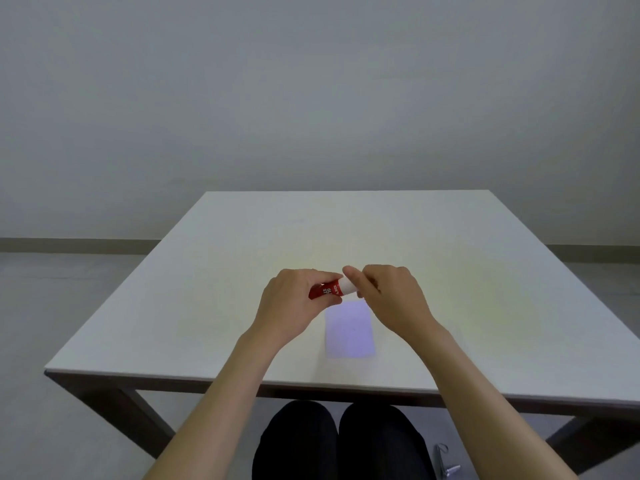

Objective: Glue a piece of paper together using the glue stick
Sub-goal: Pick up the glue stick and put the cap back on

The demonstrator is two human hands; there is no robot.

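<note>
Left hand (289,303) grip clamped on red glue stick (327,291) | right hand (388,296) grip pinching its white cap (348,286), seemingly seated | paper (349,332) just below, on bench (207,306)

Glue stick (329,291), centre of frame: red body with white lettering, white cap. Paper (349,330) below it: pale lilac. Table (207,289): off-white top, dark brown frame. Trousers (339,445), bottom centre: black.

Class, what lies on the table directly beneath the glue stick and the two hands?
A pale lilac paper lies flat on the table. Its far edge is hidden behind the glue stick and the right hand.
</note>
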